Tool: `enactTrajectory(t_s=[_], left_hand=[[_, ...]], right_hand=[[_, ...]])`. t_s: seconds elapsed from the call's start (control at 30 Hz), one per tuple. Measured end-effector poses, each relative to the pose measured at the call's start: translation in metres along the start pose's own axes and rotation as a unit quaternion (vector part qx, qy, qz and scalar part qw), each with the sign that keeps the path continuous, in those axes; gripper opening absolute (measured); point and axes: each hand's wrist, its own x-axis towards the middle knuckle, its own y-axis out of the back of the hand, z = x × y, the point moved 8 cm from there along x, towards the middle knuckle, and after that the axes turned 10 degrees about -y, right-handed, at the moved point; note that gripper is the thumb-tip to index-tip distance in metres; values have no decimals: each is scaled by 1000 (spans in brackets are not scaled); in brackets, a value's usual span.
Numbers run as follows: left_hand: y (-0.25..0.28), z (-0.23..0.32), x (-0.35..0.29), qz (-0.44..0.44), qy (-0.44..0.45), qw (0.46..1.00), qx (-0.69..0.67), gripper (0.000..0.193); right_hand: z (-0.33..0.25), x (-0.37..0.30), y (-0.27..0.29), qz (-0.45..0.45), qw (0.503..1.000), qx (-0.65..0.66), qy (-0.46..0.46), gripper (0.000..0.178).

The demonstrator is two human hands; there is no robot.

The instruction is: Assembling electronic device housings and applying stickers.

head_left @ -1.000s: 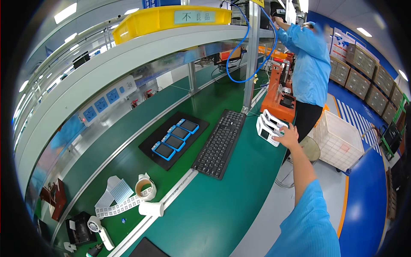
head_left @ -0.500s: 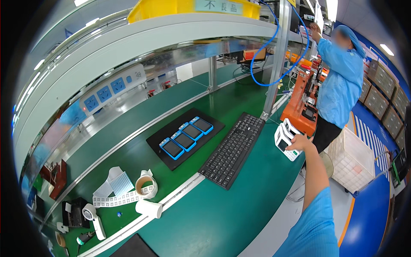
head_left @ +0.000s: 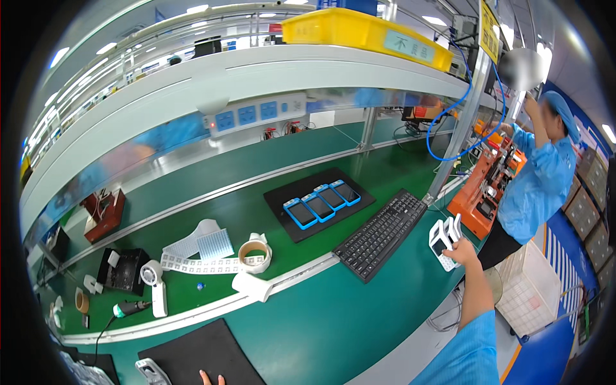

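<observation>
Fingers (head_left: 457, 246) of the right hand (head_left: 468, 253) are wrapped round a cluster of white handheld devices (head_left: 441, 242), held by the right edge of the green bench (head_left: 308, 314); their exact number is obscured by overlap and by the hand. Of the left hand (head_left: 221, 380), only fingertips are shown at the near edge, over a black mat (head_left: 205, 350); whether anything is gripped cannot be told. A pale device (head_left: 151, 371) to their left is cropped too. Farther off, a black keyboard (head_left: 382, 234) and four blue-framed devices (head_left: 317, 205) are seen. At far right, a co-worker's (head_left: 539, 179) legs are partly hidden by a white crate (head_left: 529, 285).
</observation>
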Motion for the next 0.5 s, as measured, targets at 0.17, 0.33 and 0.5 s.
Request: enactTrajectory(t_s=[0.17, 0.33, 0.5], left_hand=[[10, 5, -2, -57, 29, 998, -12, 80], [1, -3, 1, 34, -31, 999, -5, 94], [-2, -6, -6, 99, -37, 994, -40, 86]], right_hand=[[-49, -69, 26, 20, 988, 113, 103, 34], [-137, -218, 60, -95, 942, 237, 215, 21], [-254, -384, 22, -265, 882, 264, 289, 23]])
